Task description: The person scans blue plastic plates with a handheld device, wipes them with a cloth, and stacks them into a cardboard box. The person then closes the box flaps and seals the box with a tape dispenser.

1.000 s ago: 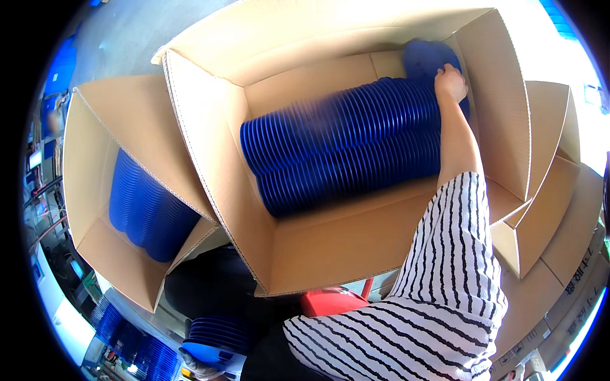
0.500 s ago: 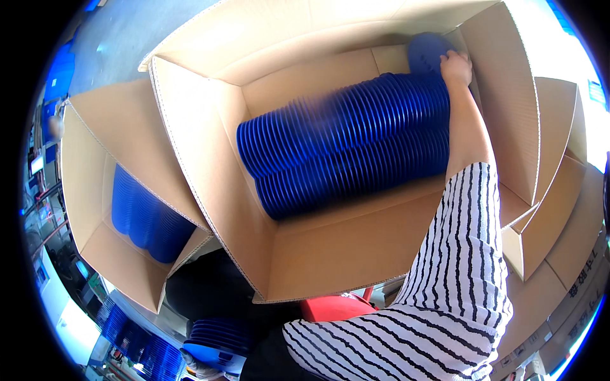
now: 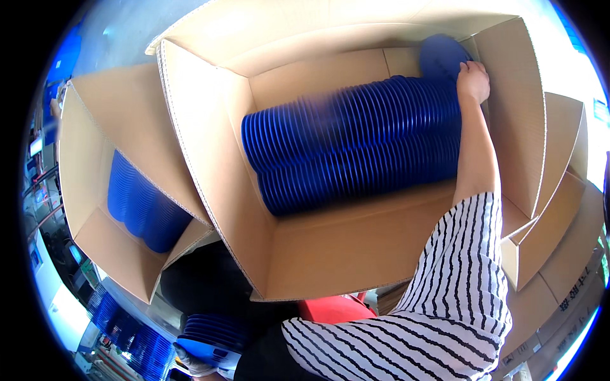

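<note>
In the far right corner of a large cardboard box (image 3: 343,260), a round blue disc (image 3: 441,57) stands on edge with its flat face showing. My right hand (image 3: 474,82) reaches in and grips the disc's right edge, fingers closed and fingertips partly hidden. Long rows of blue discs (image 3: 356,140) stand packed on edge beside it, below and left of the hand. At the lower left, my left hand (image 3: 194,363), in a greyish glove, holds a small stack of blue discs (image 3: 213,336) near my dark trousers. Its fingers are only partly visible.
Another open cardboard box (image 3: 95,254) on the left holds more rows of blue discs (image 3: 143,203). More cardboard boxes (image 3: 553,235) stand at the right. Something red (image 3: 337,309) shows under the near box edge. Further blue discs (image 3: 130,330) lie at lower left.
The whole view has shifted slightly, so the box and my right hand appear a little further right and lower. My right hand stays at the same corner disc; my left keeps its stack.
</note>
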`<action>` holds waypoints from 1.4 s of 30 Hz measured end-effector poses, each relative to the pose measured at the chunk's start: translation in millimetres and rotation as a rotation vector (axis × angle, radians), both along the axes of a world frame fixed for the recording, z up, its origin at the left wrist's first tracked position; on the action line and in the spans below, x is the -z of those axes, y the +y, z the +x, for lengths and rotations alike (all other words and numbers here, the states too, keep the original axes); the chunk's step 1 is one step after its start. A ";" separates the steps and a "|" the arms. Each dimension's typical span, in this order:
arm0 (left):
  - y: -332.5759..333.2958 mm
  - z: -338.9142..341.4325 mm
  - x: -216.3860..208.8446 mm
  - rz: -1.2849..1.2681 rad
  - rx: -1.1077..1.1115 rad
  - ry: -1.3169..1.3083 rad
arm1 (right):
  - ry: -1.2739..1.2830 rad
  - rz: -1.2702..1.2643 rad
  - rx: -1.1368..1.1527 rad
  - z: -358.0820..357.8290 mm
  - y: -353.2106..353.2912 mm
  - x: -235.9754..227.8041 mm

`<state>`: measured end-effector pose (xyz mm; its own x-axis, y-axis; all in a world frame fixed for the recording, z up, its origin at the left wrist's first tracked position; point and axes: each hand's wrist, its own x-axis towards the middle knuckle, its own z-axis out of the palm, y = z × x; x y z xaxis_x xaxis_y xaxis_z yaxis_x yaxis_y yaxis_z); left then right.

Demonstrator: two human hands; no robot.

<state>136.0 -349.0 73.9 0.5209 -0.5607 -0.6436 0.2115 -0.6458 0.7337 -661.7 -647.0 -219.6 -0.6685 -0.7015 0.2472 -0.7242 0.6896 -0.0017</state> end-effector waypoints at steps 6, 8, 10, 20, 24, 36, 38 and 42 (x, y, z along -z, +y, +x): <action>27.8 21.9 12.0 -0.070 0.097 0.166 | 0.168 -0.356 -0.227 24.3 20.9 -94.8; 14.7 10.5 18.1 -0.129 0.221 0.278 | 0.195 -0.398 -0.249 25.9 16.8 -148.3; 19.6 28.9 57.8 -0.279 0.242 0.375 | 0.026 -0.427 -0.248 44.5 7.4 -162.2; -16.0 -17.8 120.1 -0.352 0.191 0.586 | -1.333 -0.867 -0.710 222.8 49.9 -228.1; -3.9 7.9 108.1 -0.374 0.258 0.632 | -1.898 -0.392 -0.777 416.3 108.0 -265.5; 146.6 64.0 113.4 -0.799 -0.233 1.229 | -1.280 0.582 -1.753 627.5 259.1 -275.1; 183.1 67.2 117.3 -0.808 -0.384 1.154 | -1.133 0.632 -1.942 644.7 267.5 -288.5; 194.4 56.3 82.8 -0.934 -0.126 0.933 | -0.808 0.375 -2.340 677.8 276.0 -294.9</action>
<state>192.3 -154.6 -8.9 0.1776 -0.9661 -0.1875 0.8965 0.0802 0.4357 16.1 -371.0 75.3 0.9765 -0.0386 0.2122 0.1082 -0.7633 -0.6369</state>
